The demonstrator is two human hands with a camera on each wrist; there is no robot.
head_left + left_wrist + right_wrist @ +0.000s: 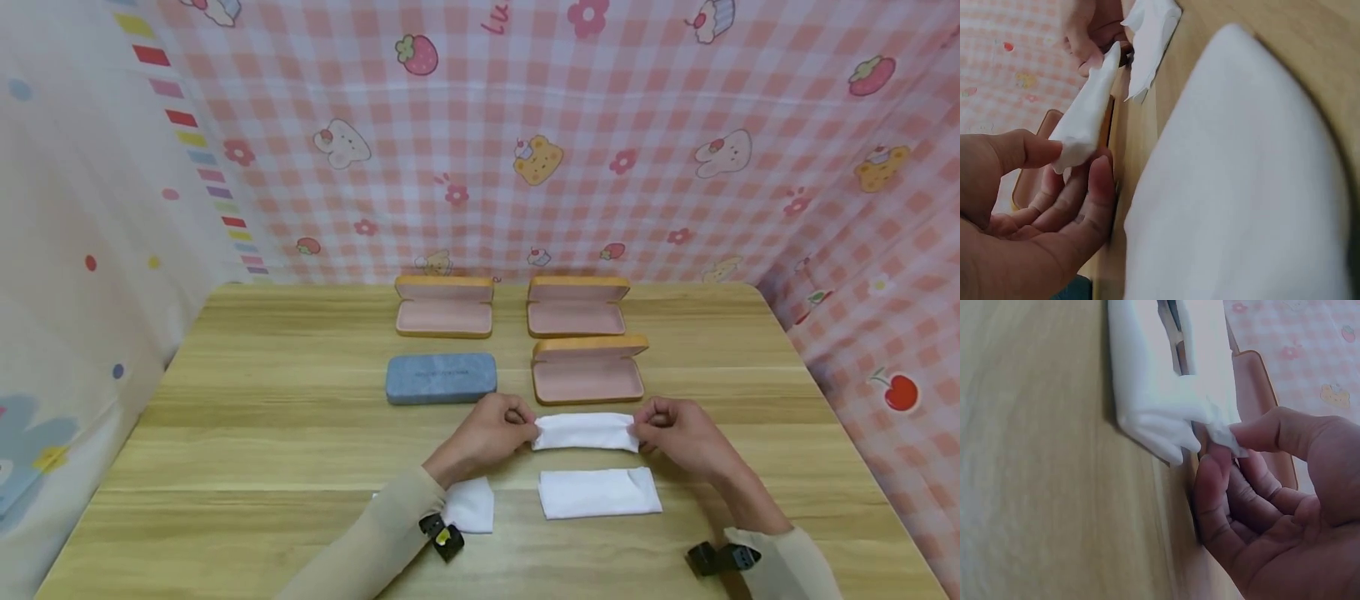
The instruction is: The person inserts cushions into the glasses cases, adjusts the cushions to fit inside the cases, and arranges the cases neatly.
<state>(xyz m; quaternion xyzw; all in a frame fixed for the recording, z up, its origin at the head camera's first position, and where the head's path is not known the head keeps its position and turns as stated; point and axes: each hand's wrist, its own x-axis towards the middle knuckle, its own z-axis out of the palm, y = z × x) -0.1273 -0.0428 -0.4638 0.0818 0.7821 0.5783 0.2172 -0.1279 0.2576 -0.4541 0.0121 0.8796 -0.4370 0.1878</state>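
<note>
Here's the left hand (491,429) pinching one end of a folded white cloth (585,432), and the right hand (678,435) pinching the other! It stretches between them, right of the wooden surface's (247,433) middle, just in front of an open case (588,381). A closed blue case (441,378) sits left; two more open cases (444,318) line the far edge. Nearer the front edge, a second cloth (600,493) lies flat, a third cloth (472,507) partly hidden by the left sleeve (367,537).

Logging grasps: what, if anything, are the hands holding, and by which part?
The left hand and right hand pinch opposite ends of a narrow white cloth strip.
</note>
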